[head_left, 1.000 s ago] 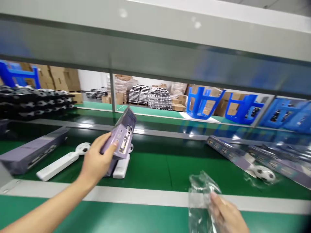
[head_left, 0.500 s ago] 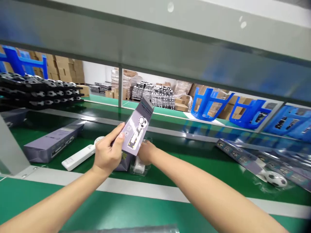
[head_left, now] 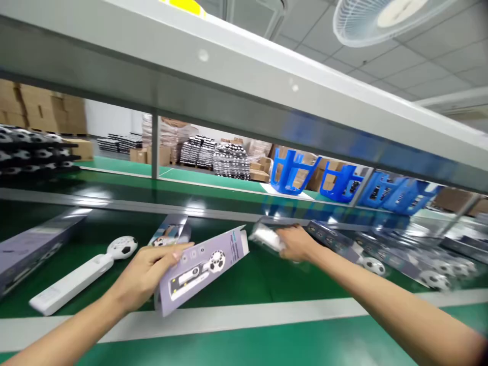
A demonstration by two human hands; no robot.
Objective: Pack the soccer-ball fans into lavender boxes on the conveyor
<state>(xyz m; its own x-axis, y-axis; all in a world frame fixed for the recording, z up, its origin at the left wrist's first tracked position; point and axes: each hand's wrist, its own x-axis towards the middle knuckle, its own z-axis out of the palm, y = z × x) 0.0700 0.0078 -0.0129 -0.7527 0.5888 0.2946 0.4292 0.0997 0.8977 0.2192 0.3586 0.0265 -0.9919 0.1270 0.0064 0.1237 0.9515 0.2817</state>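
Observation:
My left hand (head_left: 147, 272) is closed on the near end of a purple printed box (head_left: 204, 264), tilted above the green belt, with a soccer-ball device pictured on its face. Past the box's left side stands a second purple box (head_left: 171, 230), partly covered by the first. Farther right, my right hand (head_left: 295, 241) grips a clear plastic tray (head_left: 267, 236) with a white object in it; its fingertips are partly hidden and blurred. Left of my left hand, a white handheld device with a soccer-ball head (head_left: 82, 279) lies on the belt.
Another purple box (head_left: 36, 246) lies at far left. To the right are several packs with soccer-ball devices (head_left: 373, 265). A grey shelf beam (head_left: 236, 76) crosses above the belt, on posts. Behind stand blue upturned stools (head_left: 292, 173) and stacked soccer-ball trays (head_left: 34, 150).
My right hand has moved right, carrying the clear tray away from the boxes. The box in my left hand has come lower and tipped flatter toward the right. The view has swung right.

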